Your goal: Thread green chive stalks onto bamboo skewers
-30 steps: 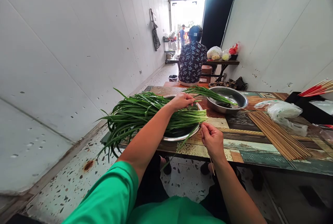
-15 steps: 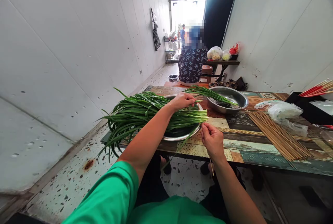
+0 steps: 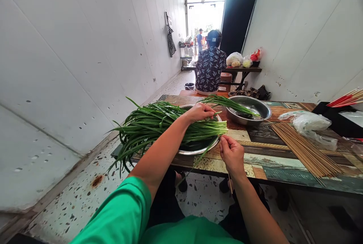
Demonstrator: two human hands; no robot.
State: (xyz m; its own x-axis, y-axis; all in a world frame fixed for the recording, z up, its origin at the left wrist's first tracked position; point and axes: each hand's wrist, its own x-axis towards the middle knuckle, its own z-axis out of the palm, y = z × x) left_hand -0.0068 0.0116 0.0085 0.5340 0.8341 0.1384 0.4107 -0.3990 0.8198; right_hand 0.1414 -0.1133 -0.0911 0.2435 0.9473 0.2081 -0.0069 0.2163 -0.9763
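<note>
Well, the person's left arm is stretching diagonally across the heap, its wrist bending so that the left hand (image 3: 200, 112) is pointing rightward, knuckles up. Its fingers are closing to a pinch on a slim, pale green stem (image 3: 217, 113). Lower down, the right forearm is slanting inward, and the right hand (image 3: 232, 153) is curling loosely, thumb and forefinger nearly meeting, around a thin wooden skewer (image 3: 230, 183) that is poking out beneath the palm. One flat green blade (image 3: 204, 153) is trailing down from beside those fingertips; whether they are gripping it too, I can't tell.

Between the hands and off to the left, long glossy leaves (image 3: 153, 123) are lying in a round, shiny metal basin (image 3: 185, 152), their tips drooping over the table edge. Beyond, a smaller green bundle (image 3: 227, 102) is resting across the rim of a smooth steel bowl (image 3: 262, 117). Straight bamboo sticks (image 3: 306, 153) are fanning over the patchwork, wood-grained tabletop (image 3: 279, 166), near a crumpled, translucent plastic bag (image 3: 310, 123).
</note>
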